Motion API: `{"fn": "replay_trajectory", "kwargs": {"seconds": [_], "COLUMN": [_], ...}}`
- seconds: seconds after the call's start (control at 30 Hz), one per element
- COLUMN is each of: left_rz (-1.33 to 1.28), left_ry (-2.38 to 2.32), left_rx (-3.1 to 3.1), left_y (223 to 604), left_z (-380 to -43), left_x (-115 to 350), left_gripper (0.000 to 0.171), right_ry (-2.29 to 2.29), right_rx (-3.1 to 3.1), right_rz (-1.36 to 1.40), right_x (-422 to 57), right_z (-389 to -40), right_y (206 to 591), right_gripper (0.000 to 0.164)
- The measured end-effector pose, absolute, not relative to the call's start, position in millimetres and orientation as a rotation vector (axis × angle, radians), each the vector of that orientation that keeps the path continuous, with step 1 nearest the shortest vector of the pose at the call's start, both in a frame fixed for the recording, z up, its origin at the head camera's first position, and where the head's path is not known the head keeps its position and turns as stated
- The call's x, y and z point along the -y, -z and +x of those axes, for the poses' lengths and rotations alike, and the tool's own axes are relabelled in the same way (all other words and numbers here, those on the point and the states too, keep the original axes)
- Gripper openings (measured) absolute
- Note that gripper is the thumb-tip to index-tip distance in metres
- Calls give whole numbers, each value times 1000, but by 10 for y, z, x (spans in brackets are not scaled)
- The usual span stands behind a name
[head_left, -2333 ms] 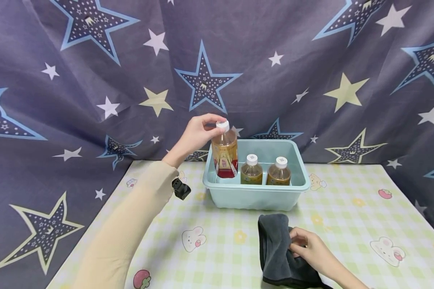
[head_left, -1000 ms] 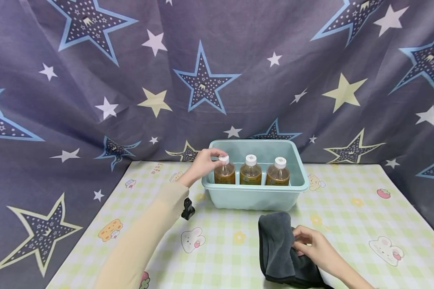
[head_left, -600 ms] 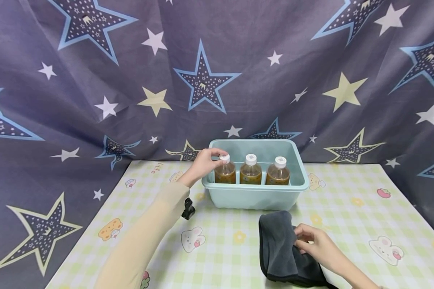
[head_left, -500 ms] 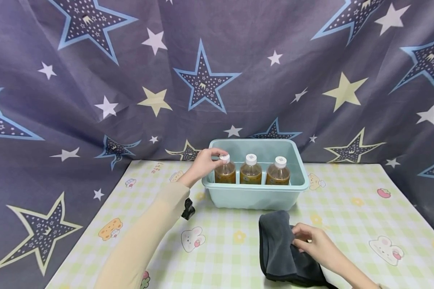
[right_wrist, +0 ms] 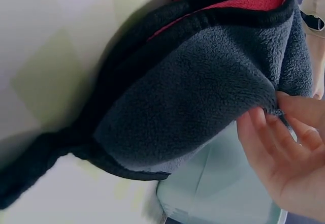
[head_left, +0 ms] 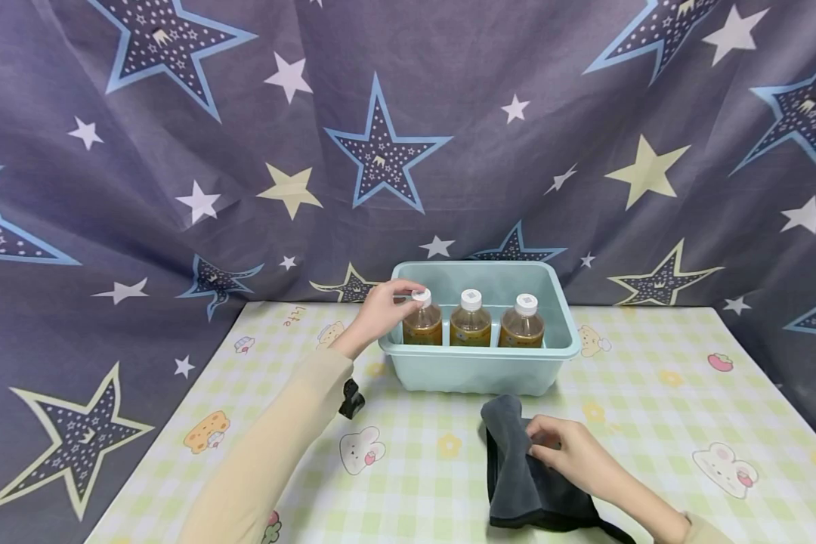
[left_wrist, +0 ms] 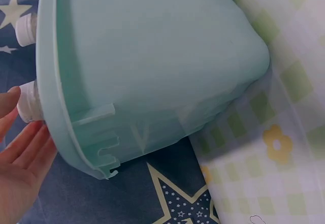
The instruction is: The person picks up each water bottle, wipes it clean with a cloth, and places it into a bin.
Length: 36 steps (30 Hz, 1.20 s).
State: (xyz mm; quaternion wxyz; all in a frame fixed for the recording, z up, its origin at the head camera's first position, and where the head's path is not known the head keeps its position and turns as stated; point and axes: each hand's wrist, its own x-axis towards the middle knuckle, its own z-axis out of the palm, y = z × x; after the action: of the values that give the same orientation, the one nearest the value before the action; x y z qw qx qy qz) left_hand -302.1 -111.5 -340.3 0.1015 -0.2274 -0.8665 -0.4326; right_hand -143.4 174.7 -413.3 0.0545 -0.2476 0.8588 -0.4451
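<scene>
My left hand (head_left: 382, 311) reaches over the left rim of a light-blue plastic bin (head_left: 479, 370). Its thumb and fingers hold the white cap of the leftmost drink bottle (head_left: 422, 326), which stands upright inside; the bin wall hides its lower part. Beside it stand a middle bottle (head_left: 471, 326) and a right bottle (head_left: 522, 329), both white-capped. Nearer the front, my right hand (head_left: 571, 453) pinches a fold of a dark grey fleecy cloth (head_left: 517, 468). Black edging and a red inner side of this cloth (right_wrist: 188, 92) show in the right wrist view.
The bin stands at the back of a table with a green-checked cover (head_left: 421, 483). A star-printed curtain (head_left: 489, 174) hangs right behind it. A black strap piece (head_left: 351, 399) is at the left cuff.
The left hand has lowered the leftmost bottle from above the rim into the bin and still grips its cap. Lately the right hand and the cloth have shifted slightly left.
</scene>
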Motion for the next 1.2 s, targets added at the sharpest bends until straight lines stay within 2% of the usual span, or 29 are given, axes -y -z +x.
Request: {"fn": "replay_trajectory", "kwargs": {"seconds": [0.57,1.2], "left_rz": [-619,-560], "left_ry": [1173,1149], "left_rx": [2337,2333], "left_y": [3375,3642], "left_z": [-2635,-2145], "left_x": [1394,1751], "left_gripper": [22,24], "right_ry": [1261,1234], "right_rx": [-2597,-2591], "right_rz": [-806,-808], "right_x": [-1446,-1294], "right_z": [-1503,-1523], "right_y": [4150,4293], "right_gripper": [8,6]}}
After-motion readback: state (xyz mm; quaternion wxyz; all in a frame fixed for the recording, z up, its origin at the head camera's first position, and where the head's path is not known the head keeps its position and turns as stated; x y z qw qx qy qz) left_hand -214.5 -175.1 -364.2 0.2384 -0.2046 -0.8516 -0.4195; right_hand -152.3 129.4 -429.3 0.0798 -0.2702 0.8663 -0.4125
